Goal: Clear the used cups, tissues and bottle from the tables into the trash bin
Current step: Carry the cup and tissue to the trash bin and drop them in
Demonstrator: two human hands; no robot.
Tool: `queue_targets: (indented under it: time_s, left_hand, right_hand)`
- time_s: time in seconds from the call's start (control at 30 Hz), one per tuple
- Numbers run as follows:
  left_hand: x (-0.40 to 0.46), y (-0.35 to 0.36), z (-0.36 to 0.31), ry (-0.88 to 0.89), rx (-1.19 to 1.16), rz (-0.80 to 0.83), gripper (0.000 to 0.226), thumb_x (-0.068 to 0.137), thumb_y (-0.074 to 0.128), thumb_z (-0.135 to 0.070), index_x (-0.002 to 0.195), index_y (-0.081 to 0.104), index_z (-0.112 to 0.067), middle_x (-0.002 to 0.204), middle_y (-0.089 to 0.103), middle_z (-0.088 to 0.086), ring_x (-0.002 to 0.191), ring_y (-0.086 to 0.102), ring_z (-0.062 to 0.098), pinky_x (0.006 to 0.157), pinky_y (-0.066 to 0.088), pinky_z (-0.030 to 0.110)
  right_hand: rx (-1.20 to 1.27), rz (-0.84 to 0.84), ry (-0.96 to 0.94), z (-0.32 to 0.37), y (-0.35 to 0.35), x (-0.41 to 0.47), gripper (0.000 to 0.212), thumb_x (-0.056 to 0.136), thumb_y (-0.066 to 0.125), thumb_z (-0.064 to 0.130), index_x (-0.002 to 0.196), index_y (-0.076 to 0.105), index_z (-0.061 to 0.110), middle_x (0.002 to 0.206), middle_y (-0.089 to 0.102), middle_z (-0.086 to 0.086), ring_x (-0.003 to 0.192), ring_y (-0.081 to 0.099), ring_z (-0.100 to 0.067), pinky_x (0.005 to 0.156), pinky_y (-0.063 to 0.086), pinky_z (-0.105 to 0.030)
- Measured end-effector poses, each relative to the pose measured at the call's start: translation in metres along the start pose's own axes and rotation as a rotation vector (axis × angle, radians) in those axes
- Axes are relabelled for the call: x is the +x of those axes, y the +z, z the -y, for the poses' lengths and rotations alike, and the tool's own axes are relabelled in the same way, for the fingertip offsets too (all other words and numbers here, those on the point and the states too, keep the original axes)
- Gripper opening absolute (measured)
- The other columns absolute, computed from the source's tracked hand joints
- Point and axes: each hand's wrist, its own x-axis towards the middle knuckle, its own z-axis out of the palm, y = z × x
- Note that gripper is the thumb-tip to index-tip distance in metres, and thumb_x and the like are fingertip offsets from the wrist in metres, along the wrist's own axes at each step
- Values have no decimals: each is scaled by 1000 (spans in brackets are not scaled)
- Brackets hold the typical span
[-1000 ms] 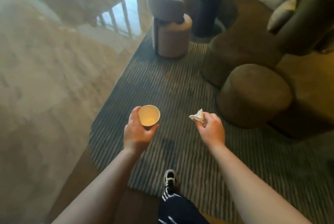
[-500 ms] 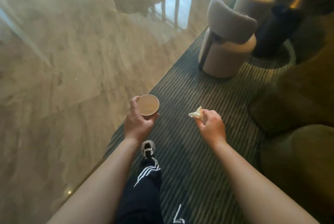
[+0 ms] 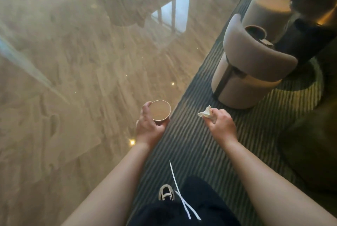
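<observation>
My left hand (image 3: 148, 127) grips a brown paper cup (image 3: 160, 110) held upright, its open mouth facing up, over the edge where carpet meets polished floor. My right hand (image 3: 219, 122) is closed around a crumpled white tissue (image 3: 205, 113) that sticks out from the fingers to the left. Both arms reach forward at waist height. No trash bin or bottle is in view.
A striped dark carpet (image 3: 191, 143) runs forward on the right; glossy stone floor (image 3: 73, 80) lies on the left. A beige round chair (image 3: 251, 69) stands ahead on the right, with a dark side table (image 3: 310, 30) behind it. An olive pouf (image 3: 313, 143) is close at right.
The view has swung left as I walk along the carpet edge; the beige chair now sits closer at right. Both hands keep the cup and tissue as before.
</observation>
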Motion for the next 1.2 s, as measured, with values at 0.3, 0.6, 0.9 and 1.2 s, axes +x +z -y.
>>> queue_targets:
  time_s: [0.3,0.6,0.9,1.2]
  left_hand:
    - [243,92,-42,97,-3,57,79,70,81,-35,133,39,-15,123,55,8,103,56,29,88,46,42]
    - [525,208,-138,157,57,137,81,71,79,-37,136,37,-13,128,53,7,113,53,26,93,44,45]
    - [735,326,-228,272,47,235,81,70,80,-36,135,38,-13,129,52,6,114,53,25,92,45,42]
    - [992,484,-320,528,81,452,78,70,78,-38,133,38,-16,129,54,6,111,55,29,89,46,44]
  right_hand:
    - [31,-41,58,10,13,236,27,85,65,35,103,65,15,95,61,-7,90,56,-25,80,48,-38]
    - [52,6,92,-1,-22,545,31,88,61,37,112,62,18,103,59,-5,94,56,-22,79,42,-30]
    - [101,-93,189,-17,-63,753,28,89,62,30,112,62,15,106,60,-5,97,55,-20,84,44,-33]
    - [7,-274,436,-77,-74,986,24,85,65,32,102,64,14,98,59,-10,91,57,-28,76,46,-35]
